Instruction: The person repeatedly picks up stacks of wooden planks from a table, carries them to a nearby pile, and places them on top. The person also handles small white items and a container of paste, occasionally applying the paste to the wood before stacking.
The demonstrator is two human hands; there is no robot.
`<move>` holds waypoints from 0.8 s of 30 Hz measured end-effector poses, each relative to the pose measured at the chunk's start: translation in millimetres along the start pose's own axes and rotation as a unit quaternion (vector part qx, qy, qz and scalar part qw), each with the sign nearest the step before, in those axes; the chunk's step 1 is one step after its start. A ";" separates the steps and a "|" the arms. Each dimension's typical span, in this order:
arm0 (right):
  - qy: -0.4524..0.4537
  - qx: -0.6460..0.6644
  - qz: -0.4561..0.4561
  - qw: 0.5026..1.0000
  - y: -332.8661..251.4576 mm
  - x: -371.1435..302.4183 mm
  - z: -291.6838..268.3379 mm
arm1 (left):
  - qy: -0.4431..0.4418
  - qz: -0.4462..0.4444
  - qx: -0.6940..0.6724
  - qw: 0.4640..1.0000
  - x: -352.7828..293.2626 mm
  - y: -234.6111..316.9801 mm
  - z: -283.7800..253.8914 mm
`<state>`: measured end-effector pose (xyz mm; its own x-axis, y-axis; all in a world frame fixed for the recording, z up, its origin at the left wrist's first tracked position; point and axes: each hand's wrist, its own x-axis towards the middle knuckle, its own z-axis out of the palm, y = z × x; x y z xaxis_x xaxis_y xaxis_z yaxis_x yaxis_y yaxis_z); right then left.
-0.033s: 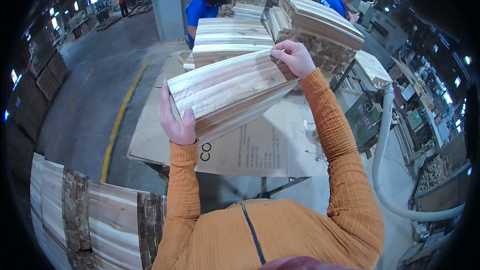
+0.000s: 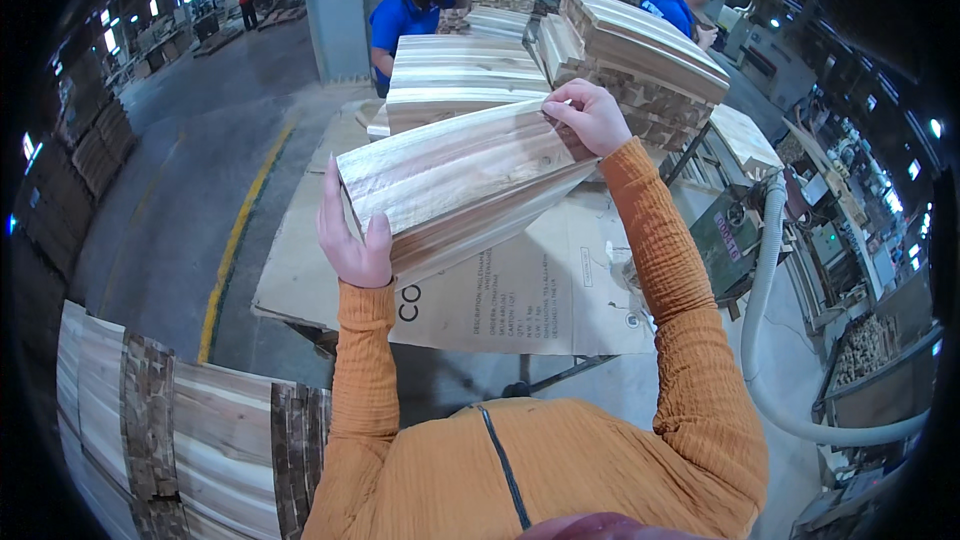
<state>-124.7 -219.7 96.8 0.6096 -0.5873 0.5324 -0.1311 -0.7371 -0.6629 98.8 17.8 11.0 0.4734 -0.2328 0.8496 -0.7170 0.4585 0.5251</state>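
A stack of pale, streaked wooden boards [image 2: 455, 172] lies at an angle on the cardboard-covered table [image 2: 540, 290] before me. My left hand [image 2: 352, 240] grips the left end of the top board, its thumb at the near corner and its fingers along the end edge. At the far right corner, my right hand [image 2: 590, 117] pinches the board's edge between thumb and bent fingers. Both hands touch the top board, which appears to rest flush on those below.
Behind stand another board stack [image 2: 465, 75] and a taller one [image 2: 645, 50]. More stacked boards [image 2: 225, 430] sit at lower left. A grey hose [image 2: 765, 290] curves past a green machine [image 2: 727, 235] on the right. Two people in blue work [image 2: 400, 25] beyond the stacks.
My hands and the boards keep their places. The view shifts very slightly, and the person in blue at the back left has moved the head a little.
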 end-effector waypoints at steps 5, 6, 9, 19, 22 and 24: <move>0.002 -0.037 0.012 0.999 -4.2 7.2 1.8 | 0.005 0.006 0.011 1.000 3.4 -6.4 -0.2; 0.007 -0.069 -0.005 0.998 -4.4 11.2 -0.7 | 0.006 0.009 0.011 1.000 4.5 -7.4 1.1; 0.010 -0.077 0.018 0.997 3.3 15.7 -4.4 | 0.000 0.002 0.010 1.000 3.3 -8.1 2.8; -0.021 -0.101 0.042 0.994 -6.8 23.9 -4.7 | 0.001 -0.037 -0.077 0.996 3.2 -5.5 6.2; -0.006 -0.056 -0.048 0.997 -13.0 9.8 5.3 | 0.003 -0.035 -0.071 0.997 3.7 -6.4 6.8; -0.037 -0.057 -0.066 0.996 -33.1 0.5 21.3 | 0.006 -0.034 -0.059 0.998 3.6 -8.3 2.1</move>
<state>-103.4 -188.5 107.8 0.6833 -0.4595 0.5674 -0.1309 -0.8416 -0.5240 105.4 11.3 9.8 0.5248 -0.2567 0.8116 -0.6188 0.5396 0.5709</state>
